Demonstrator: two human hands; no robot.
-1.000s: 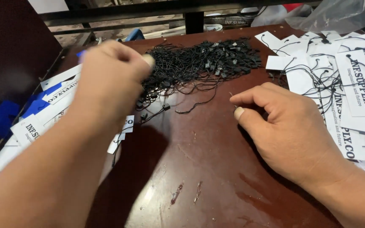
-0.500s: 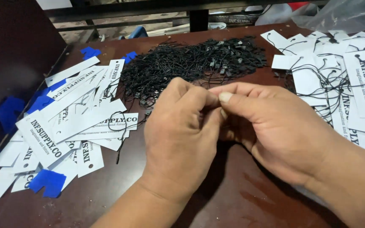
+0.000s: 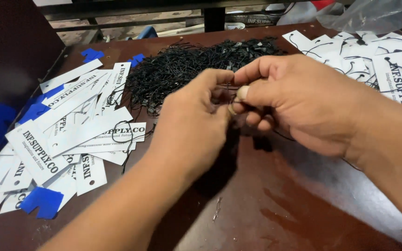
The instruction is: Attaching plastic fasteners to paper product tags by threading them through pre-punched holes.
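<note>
My left hand [image 3: 194, 116] and right hand [image 3: 298, 100] meet fingertip to fingertip, both pinching one thin black string loop [image 3: 232, 95] between them, equally near, above the dark red-brown worktop [image 3: 266, 204].

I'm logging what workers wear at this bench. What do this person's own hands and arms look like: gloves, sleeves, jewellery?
Both are bare. The left hand and right hand wear no gloves, and no rings show on the visible fingers. No watch or band shows on either wrist. Both forearms are uncovered as far as the picture's edges, so no sleeve is in view. The fingernails are short and unpainted.
</note>
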